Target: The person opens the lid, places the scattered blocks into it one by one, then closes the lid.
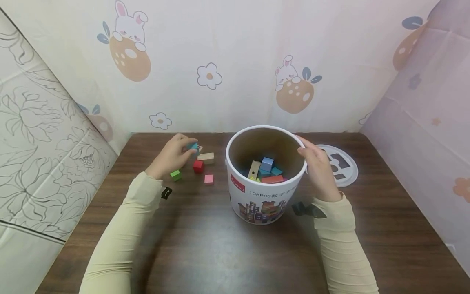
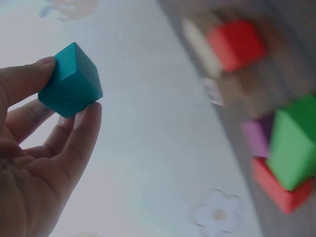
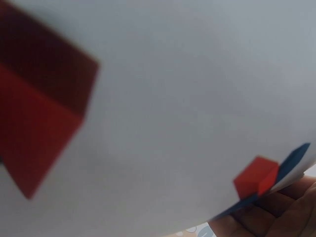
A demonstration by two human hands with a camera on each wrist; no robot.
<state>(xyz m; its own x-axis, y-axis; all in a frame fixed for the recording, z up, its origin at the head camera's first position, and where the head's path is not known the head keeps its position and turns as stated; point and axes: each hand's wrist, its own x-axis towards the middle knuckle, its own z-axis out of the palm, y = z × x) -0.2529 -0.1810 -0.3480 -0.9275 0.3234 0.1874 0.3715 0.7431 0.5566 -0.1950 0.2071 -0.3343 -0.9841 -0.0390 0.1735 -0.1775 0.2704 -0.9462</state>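
My left hand (image 1: 172,154) pinches a teal cube (image 2: 71,81) between thumb and fingertips, raised against the pale backdrop in the left wrist view. Near that hand, a red cube (image 1: 198,166), a plain wooden block (image 1: 206,158), a pink block (image 1: 209,179) and a green block (image 1: 176,175) lie on the table. My right hand (image 1: 320,171) grips the rim of a white bucket (image 1: 264,188) on its right side, thumb at the edge. Inside the bucket sit several blocks, including a blue one (image 1: 267,164). In the right wrist view, the bucket's printed wall (image 3: 163,123) fills most of the picture.
A white round lid (image 1: 346,167) with cut-out shapes lies right of the bucket, partly behind the right hand. The brown wooden table (image 1: 213,253) meets a patterned cloth backdrop (image 1: 242,102) at its far edge.
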